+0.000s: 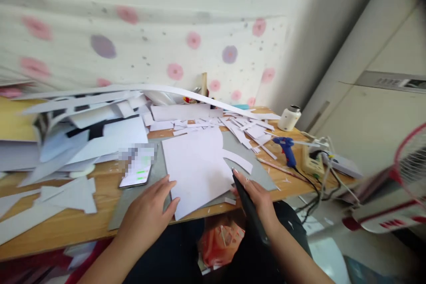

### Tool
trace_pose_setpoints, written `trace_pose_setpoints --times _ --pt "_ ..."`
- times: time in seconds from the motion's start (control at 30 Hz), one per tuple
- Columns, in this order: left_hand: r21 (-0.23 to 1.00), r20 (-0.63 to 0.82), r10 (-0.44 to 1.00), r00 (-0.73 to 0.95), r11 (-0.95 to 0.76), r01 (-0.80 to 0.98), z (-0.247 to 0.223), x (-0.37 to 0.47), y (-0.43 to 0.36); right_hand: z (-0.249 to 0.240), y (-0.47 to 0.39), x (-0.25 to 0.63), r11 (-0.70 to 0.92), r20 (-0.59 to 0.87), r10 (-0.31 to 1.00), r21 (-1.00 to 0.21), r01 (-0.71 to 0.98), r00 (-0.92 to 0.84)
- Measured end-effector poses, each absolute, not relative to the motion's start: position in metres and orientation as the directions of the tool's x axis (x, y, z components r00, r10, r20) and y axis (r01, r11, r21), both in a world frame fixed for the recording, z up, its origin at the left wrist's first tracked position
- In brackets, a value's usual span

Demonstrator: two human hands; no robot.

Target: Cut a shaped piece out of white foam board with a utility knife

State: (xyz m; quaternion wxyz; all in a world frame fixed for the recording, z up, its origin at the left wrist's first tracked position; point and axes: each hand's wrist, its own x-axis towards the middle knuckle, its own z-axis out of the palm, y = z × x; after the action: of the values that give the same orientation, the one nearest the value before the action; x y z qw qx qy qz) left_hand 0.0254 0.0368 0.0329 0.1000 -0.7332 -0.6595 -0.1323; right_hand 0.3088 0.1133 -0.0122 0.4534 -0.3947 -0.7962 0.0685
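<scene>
A large white sheet of paper or card (196, 168), with a curved cut on its right side, lies on a grey cutting mat (124, 206). My left hand (149, 208) is at the sheet's left edge, fingers apart, the thumb near its lower corner. My right hand (258, 197) is closed around a long black utility knife (248, 208), its tip pointing up near the sheet's right edge. A curved white strip (238, 161) lies just beyond that tip. A small offcut (230, 201) rests by the mat's front edge.
A phone (138, 171) lies left of the sheet, beside piled white sheets (109, 137). White scraps (246, 131) spread behind. At right are a blue glue gun (285, 151), a white jar (289, 118), a power strip (313, 159) with cables, and a fan (392, 213).
</scene>
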Motion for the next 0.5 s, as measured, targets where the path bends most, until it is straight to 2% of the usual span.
trace_pose_setpoints --times 0.07,0.17,0.23,0.3,0.33,0.4,0.43,0.5 --pt "0.034 0.305 0.952 0.024 -0.036 0.999 0.025 0.019 0.025 -0.017 0.117 0.302 0.700 0.674 0.666 -0.418 0.578 -0.320" --pt "0.091 0.247 0.969 0.007 -0.031 0.995 0.019 0.030 0.015 -0.018 0.118 0.298 0.725 0.670 0.642 -0.370 0.581 -0.374" --pt "0.214 0.275 0.960 -0.045 -0.016 0.977 0.017 0.042 0.014 -0.018 0.118 0.298 0.728 0.670 0.637 -0.360 0.583 -0.382" --pt "0.460 0.316 0.930 -0.188 0.023 0.888 0.015 0.052 0.017 -0.021 0.118 0.300 0.732 0.681 0.627 -0.349 0.584 -0.379" --pt "0.620 0.309 0.908 -0.284 0.034 0.784 0.015 0.055 0.020 -0.024 0.117 0.300 0.736 0.689 0.620 -0.345 0.583 -0.375" --pt "0.897 0.182 0.870 -0.458 0.044 0.440 0.014 0.056 0.029 -0.030 0.117 0.302 0.748 0.700 0.610 -0.352 0.563 -0.372" --pt "0.964 0.092 0.859 -0.504 0.049 0.260 0.015 0.055 0.034 -0.033 0.117 0.303 0.755 0.703 0.605 -0.358 0.550 -0.374" --pt "0.997 -0.019 0.855 -0.518 0.056 0.056 0.020 0.051 0.045 -0.039 0.118 0.304 0.766 0.714 0.592 -0.353 0.537 -0.374"
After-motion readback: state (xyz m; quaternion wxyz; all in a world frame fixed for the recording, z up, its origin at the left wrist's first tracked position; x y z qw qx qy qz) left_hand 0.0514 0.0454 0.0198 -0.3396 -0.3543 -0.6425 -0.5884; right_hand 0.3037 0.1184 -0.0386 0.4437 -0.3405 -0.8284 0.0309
